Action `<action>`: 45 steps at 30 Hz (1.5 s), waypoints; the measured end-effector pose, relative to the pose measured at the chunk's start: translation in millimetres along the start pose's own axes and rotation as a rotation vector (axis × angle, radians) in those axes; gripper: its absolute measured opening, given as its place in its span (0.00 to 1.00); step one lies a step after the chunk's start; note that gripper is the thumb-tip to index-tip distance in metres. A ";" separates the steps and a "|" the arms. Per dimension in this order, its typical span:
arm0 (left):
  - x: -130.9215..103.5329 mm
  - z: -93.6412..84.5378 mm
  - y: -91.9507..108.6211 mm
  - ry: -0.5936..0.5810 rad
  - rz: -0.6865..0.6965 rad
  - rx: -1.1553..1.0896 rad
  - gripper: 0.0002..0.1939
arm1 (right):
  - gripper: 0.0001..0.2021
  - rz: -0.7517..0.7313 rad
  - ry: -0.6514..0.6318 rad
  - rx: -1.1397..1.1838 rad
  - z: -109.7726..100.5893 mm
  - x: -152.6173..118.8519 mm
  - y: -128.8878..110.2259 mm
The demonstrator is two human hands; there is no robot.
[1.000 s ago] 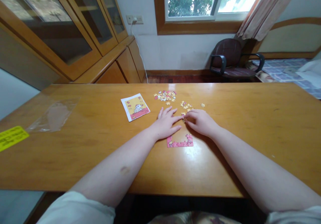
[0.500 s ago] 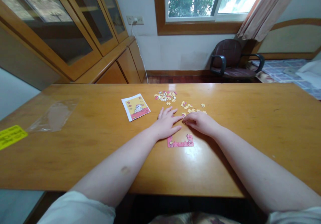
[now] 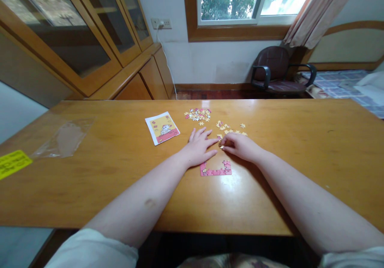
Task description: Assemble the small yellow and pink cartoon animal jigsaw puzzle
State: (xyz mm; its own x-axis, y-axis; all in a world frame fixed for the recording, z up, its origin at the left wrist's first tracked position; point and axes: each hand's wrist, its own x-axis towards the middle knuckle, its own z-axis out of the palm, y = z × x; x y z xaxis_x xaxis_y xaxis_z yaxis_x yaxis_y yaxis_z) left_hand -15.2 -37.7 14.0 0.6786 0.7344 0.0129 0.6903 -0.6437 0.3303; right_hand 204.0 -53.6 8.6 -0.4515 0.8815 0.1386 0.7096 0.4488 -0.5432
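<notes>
My left hand (image 3: 199, 148) lies on the table with its fingers spread, just above a joined pink strip of puzzle (image 3: 217, 172). To its right, my right hand (image 3: 238, 146) pinches a small puzzle piece (image 3: 221, 147) between thumb and fingers, close to the left fingertips. Loose yellow pieces (image 3: 220, 126) are scattered beyond my right hand. Farther back sits a pile of mixed pink, white and yellow pieces (image 3: 198, 115). A picture card (image 3: 162, 128) with a white figure on yellow and pink lies left of the pile.
The wooden table (image 3: 120, 172) bears a clear plastic bag (image 3: 67, 140) and a yellow label (image 3: 15, 164) at the left. Beyond its far edge stand a glass-fronted cabinet (image 3: 132, 56) and a dark chair (image 3: 274, 70).
The fingertips of my right hand have shifted slightly, and the small piece between them now shows more plainly. My left hand stays in place.
</notes>
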 end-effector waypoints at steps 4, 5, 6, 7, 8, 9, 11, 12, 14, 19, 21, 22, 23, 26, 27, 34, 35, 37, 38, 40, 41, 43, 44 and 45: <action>-0.2 0.0 0.4 -0.005 0.000 0.013 0.26 | 0.03 0.008 0.055 -0.012 3.0 0.5 1.2; -0.3 -0.1 0.5 -0.006 0.000 0.012 0.26 | 0.03 0.010 0.069 -0.019 3.9 0.8 1.5; -0.3 -0.1 0.6 -0.007 -0.002 0.009 0.26 | 0.03 0.013 0.079 -0.025 4.8 1.1 1.8; -0.2 -0.2 0.6 -0.010 -0.004 0.007 0.26 | 0.03 0.016 0.087 -0.028 5.5 1.3 1.8; -0.2 -0.2 0.6 -0.012 -0.005 0.005 0.26 | 0.03 0.018 0.091 -0.031 6.0 1.5 1.8; -0.1 -0.1 0.5 -0.013 -0.005 0.005 0.26 | 0.03 0.019 0.092 -0.033 6.1 1.7 1.7; 0.1 0.1 0.2 -0.011 -0.003 0.006 0.26 | 0.03 0.024 0.096 -0.041 5.3 1.6 1.4; 0.1 0.3 0.1 -0.007 -0.001 0.007 0.26 | 0.03 0.030 0.100 -0.047 4.4 1.5 1.3; 0.1 0.5 -0.1 -0.003 0.002 0.007 0.26 | 0.03 0.038 0.107 -0.063 2.0 0.9 1.7; -0.4 -0.2 0.0 -0.008 -0.007 -0.010 0.26 | 0.05 0.005 0.088 -0.116 -1.0 -0.4 3.0; -0.4 -0.7 0.2 -0.007 -0.005 -0.017 0.26 | 0.06 0.002 0.087 -0.134 -0.2 -0.3 2.0; -0.5 -0.9 0.4 -0.007 -0.004 -0.017 0.26 | 0.06 0.007 0.089 -0.145 0.4 -0.1 1.2; -0.5 -1.2 0.6 -0.008 -0.004 -0.016 0.26 | 0.06 0.014 0.091 -0.159 1.0 0.2 0.3; -0.5 -1.7 1.0 -0.013 -0.011 -0.007 0.26 | 0.06 0.045 0.093 -0.190 2.4 0.8 -1.4; -0.5 -1.6 1.1 -0.014 -0.013 -0.005 0.26 | 0.06 0.052 0.093 -0.194 2.6 0.9 -1.6; -0.2 1.8 -0.6 0.007 -0.008 0.000 0.26 | 0.08 0.021 0.076 -0.213 1.2 0.2 -3.1; -0.2 1.8 -0.5 0.005 -0.008 0.000 0.26 | 0.09 0.017 0.072 -0.221 1.0 0.1 -3.6; -0.2 1.2 0.1 0.002 -0.010 -0.001 0.26 | 0.10 0.020 0.070 -0.238 1.1 0.1 -4.5; -0.2 0.9 0.4 0.002 -0.010 -0.004 0.26 | 0.10 0.025 0.072 -0.244 1.5 0.2 -4.8; -0.3 0.3 0.6 0.011 -0.005 -0.012 0.26 | 0.10 0.028 0.075 -0.245 3.0 0.4 -5.4; -0.3 0.2 0.5 0.016 0.001 -0.014 0.25 | 0.10 0.027 0.076 -0.240 3.9 0.6 -5.7; -0.4 0.4 0.0 0.022 0.013 -0.013 0.24 | 0.10 0.025 0.078 -0.228 5.4 1.1 -6.5; -0.4 0.5 -0.3 0.022 0.017 -0.010 0.23 | 0.10 0.021 0.074 -0.220 5.7 1.4 -6.7; -0.5 0.7 -0.6 0.019 0.019 -0.007 0.23 | 0.10 0.017 0.072 -0.213 5.2 1.6 -6.4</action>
State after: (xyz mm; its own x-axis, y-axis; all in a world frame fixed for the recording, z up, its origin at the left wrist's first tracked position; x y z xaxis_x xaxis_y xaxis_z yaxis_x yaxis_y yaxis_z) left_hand -15.8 -37.8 13.2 0.6868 0.7259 0.0377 0.6752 -0.6563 0.3367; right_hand 196.0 -55.8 8.0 -0.4039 0.8941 0.1933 0.8187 0.4476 -0.3598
